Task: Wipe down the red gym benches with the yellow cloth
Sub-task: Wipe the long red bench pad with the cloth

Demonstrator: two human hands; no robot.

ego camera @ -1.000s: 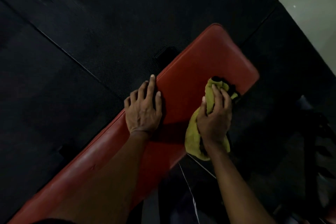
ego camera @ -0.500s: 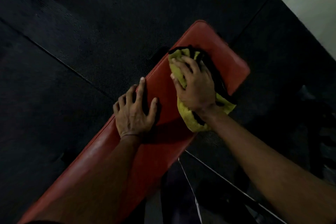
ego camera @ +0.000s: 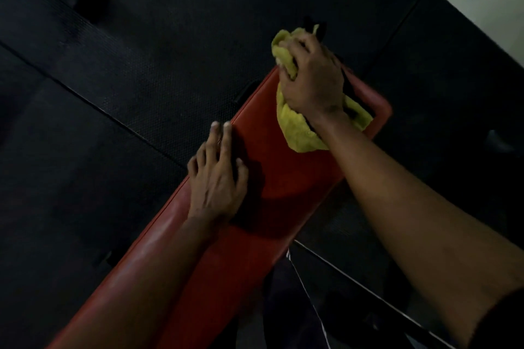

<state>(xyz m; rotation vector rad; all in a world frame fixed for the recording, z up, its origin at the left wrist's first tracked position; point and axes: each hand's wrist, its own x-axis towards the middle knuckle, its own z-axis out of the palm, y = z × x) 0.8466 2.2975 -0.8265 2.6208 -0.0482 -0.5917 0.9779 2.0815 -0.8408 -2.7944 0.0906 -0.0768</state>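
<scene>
Right hand (ego camera: 312,79) pushed cloth (ego camera: 297,130) to bench (ego camera: 283,178) end; mats (ego camera: 141,65) around.

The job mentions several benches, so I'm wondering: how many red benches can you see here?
1. The red bench runs diagonally from lower left to upper right; the right hand grips the yellow cloth at its far end. Others may lie outside the view.

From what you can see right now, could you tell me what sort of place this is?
Most likely a gym: a red padded bench stands on dark rubber floor mats, and the right hand grips a yellow cloth on it.
</scene>
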